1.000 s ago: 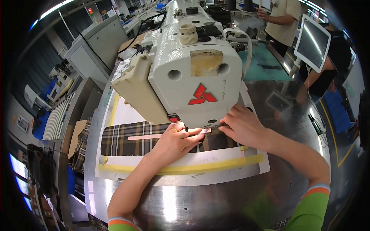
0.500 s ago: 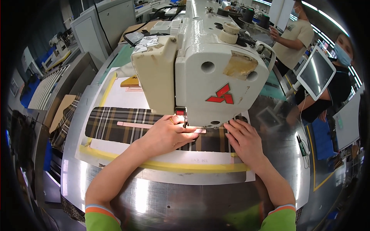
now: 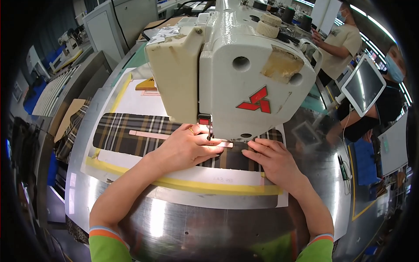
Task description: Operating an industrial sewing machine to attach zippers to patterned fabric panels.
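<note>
A white sewing machine head (image 3: pixel 235 78) stands over plaid fabric (image 3: pixel 113 133) on a white template (image 3: pixel 131 91) edged with yellow tape. A pink strip (image 3: pixel 144 134) crosses the fabric. My left hand (image 3: pixel 185 148) is closed over this strip just left of the presser foot (image 3: pixel 209 135), thumb and forefinger pressing on it. My right hand (image 3: pixel 275 161) lies open on the fabric to the right of the needle area, fingers apart and holding nothing. The strip's middle is hidden under my left hand.
A steel table (image 3: pixel 174 222) surrounds the template. At left are plaid pieces (image 3: pixel 72 144) and cardboard (image 3: pixel 70 115). At right are a tablet screen (image 3: pixel 363 85) on a stand, hanging cables, a blue bin (image 3: pixel 366 159) and two people (image 3: pixel 338 48) (image 3: pixel 384 100).
My right hand has left the metal parts beside the presser foot and moved down onto the fabric, fingers flattened. My left hand stays on the strip. The view has shifted.
</note>
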The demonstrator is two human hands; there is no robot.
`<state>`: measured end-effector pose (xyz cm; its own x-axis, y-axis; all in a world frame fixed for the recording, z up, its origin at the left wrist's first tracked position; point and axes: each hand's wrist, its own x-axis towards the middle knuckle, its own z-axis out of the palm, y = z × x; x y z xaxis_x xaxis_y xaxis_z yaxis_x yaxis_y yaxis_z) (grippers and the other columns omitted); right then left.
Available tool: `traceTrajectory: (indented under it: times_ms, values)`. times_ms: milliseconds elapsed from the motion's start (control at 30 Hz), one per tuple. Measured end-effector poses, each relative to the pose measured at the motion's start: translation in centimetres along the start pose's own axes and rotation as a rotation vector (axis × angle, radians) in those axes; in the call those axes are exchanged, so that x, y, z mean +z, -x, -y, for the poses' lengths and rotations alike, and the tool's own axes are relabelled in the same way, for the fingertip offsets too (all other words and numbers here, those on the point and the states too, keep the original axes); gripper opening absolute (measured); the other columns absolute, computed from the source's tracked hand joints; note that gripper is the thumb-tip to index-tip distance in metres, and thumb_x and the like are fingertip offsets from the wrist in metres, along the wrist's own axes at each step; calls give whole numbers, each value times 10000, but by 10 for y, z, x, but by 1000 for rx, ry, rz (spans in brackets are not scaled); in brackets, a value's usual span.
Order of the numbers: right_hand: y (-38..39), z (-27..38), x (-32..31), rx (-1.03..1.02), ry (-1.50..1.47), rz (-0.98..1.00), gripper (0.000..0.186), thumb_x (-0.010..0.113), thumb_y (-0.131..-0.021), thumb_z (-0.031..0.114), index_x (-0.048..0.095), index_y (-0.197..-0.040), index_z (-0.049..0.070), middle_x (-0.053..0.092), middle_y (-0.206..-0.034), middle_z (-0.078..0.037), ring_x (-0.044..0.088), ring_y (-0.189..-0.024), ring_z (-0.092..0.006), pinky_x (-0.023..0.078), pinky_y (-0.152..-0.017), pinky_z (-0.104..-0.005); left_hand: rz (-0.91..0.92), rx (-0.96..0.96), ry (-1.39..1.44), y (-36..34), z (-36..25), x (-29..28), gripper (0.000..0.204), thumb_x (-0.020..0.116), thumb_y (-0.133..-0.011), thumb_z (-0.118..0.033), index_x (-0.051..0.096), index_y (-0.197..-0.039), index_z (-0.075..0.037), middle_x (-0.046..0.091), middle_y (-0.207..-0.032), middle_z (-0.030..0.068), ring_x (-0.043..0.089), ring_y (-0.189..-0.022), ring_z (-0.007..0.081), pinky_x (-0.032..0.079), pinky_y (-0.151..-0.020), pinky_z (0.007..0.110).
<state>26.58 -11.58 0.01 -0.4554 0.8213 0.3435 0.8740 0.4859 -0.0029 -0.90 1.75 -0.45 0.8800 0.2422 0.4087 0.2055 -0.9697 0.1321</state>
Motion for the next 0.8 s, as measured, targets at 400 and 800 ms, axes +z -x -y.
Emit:
traceTrajectory:
  times_ms: [400, 800]
  values:
    - [2, 1, -6, -2, 20, 71, 478, 596, -830, 23, 641, -1289, 147, 590, -1397, -40, 517, -1307, -220, 395, -1107, -390, 16, 5, 4, 2, 2, -1, 243, 697, -909, -272, 728, -1147, -229, 706, -1152, -100, 581, -1055, 186, 457, -958, 368]
    - [0, -2, -3, -22, 24, 39, 442, 608, -836, 28, 655, -1261, 141, 616, -1341, -36, 545, -1272, -225, 409, -1090, -399, 1, 17, 22, 1, 4, -1, 262, 727, -890, -241, 721, -1152, -245, 706, -1015, -86, 591, -1041, 181, 472, -948, 387]
